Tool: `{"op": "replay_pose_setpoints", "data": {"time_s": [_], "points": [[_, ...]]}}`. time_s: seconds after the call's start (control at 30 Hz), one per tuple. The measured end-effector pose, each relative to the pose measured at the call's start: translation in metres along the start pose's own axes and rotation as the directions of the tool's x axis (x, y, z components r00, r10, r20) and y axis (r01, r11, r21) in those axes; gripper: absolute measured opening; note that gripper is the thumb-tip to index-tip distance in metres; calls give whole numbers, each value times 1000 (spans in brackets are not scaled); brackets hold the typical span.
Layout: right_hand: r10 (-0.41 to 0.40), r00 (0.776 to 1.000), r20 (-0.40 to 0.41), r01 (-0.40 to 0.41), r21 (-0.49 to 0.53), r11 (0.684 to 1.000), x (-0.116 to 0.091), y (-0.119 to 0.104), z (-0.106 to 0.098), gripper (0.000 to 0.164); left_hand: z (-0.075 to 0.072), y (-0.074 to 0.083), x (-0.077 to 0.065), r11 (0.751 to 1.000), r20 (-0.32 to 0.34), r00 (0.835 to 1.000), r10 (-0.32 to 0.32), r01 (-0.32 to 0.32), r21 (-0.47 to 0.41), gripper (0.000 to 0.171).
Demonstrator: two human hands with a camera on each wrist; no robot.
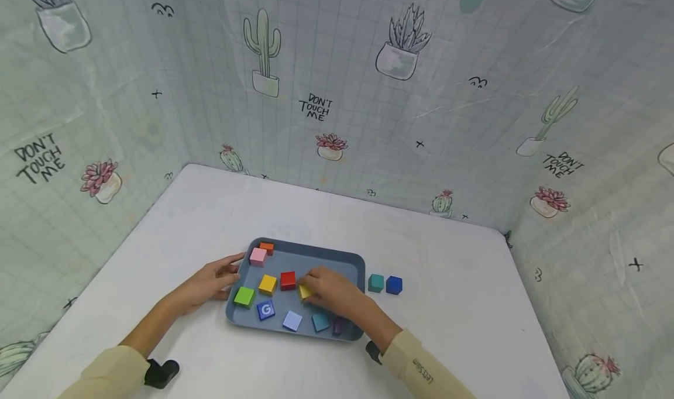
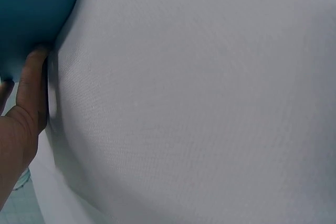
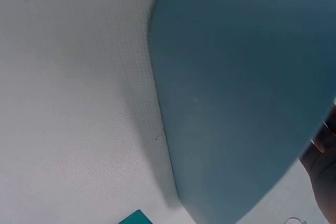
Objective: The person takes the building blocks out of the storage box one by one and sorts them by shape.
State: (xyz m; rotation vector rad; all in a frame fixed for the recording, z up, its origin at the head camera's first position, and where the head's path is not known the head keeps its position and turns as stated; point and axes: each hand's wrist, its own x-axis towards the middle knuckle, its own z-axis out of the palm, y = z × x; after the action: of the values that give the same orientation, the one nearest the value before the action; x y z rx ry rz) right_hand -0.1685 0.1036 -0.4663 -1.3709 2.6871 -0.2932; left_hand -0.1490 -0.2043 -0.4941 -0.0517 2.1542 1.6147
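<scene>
A blue-grey tray [image 1: 316, 255] lies on the white table with several coloured blocks inside. My left hand [image 1: 213, 279] rests against its left edge; in the left wrist view, extended fingers [image 2: 32, 85] touch the tray's outer wall. Over the middle of the tray, my right hand [image 1: 334, 293] pinches a yellow block [image 1: 303, 292], partly hidden by the fingers. Just left of it sit a red block [image 1: 288, 281] and another yellow block [image 1: 267, 285]. Only part of the right hand [image 3: 325, 169] shows beyond the tray wall in the right wrist view.
Along the tray's front are a green block [image 1: 244, 297], a blue block with a white G [image 1: 265, 309], a light blue block [image 1: 292, 321], a teal one and a purple one. Pink and orange blocks occupy the back-left corner. Outside, to the right, stand teal [image 1: 376, 283] and blue [image 1: 394, 285] blocks.
</scene>
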Motion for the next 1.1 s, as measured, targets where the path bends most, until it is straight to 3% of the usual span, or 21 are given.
{"op": "replay_pose_setpoints", "data": {"time_s": [0.33,0.83,1.1], "points": [[29,999,-34,-26,68,997,-4,4,2,37,2,1,1,1000,-2,1000,1,-1,5,62],[179,984,-1,-177,167,970,-11,4,-6,41,1,-1,4,1000,-3,1000,-11,11,13,63],[197,980,-15,-189,222,957,-17,9,-6,41,2,1,2,1000,4,1000,-8,8,21,62]]}}
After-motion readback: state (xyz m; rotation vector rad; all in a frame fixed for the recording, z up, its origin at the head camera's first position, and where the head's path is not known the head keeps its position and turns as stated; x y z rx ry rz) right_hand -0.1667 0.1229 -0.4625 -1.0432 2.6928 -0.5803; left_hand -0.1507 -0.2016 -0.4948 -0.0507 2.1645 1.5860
